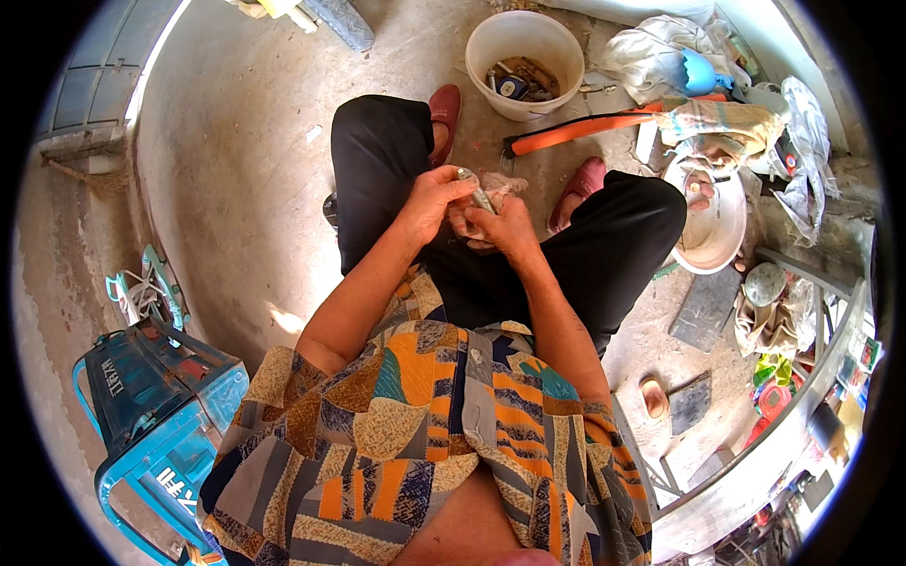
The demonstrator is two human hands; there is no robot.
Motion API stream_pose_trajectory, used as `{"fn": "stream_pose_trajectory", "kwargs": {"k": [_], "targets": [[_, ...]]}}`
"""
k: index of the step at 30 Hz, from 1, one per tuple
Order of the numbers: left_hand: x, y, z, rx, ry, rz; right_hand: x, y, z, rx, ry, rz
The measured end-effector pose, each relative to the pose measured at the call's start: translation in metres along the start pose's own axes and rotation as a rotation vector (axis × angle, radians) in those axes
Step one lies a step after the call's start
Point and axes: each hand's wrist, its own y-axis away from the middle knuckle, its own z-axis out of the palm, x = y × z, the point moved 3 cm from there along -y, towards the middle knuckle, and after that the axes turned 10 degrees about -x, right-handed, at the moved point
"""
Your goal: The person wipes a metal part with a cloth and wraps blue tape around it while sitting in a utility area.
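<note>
- A small grey metal part (475, 195) is being held over the lap, between the knees, by a seated person.
- The left hand (434, 200) is being kept in a closed grip on the upper end of the part, thumb and fingers pinched round it.
- The right hand (503, 226) is being kept closed too, clutching a pale rag (498, 187) that is being pressed against the lower end of the part.
- The step in hand is being judged as wiping or rubbing the part with the rag; whether anything is being twisted apart cannot be told.
- The next move is being judged to call for a firm left pinch so the part is not being turned by the rag, and for the rag being shifted along to reach the covered end.
- A slip is being risked: the part is being held above the concrete floor (236, 170), not over a desk.
- A white bucket (525, 64) with small tools is being left just ahead of the feet, and an orange-handled tool (585, 127) is lying beside it.
- A white bowl (710, 222) is being left on the floor to the right, and a blue machine (151, 406) to the lower left.
</note>
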Motion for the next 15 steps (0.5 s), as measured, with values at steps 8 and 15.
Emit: {"fn": "stream_pose_trajectory", "kwargs": {"k": [8,15], "targets": [[-0.007,-0.001,-0.008,-0.002,-0.039,-0.011,-0.006,0.003,0.002,-0.012,-0.044,-0.007],[-0.011,-0.004,-0.007,0.058,-0.020,0.051,-0.008,0.003,0.002,0.007,-0.003,-0.002]]}}
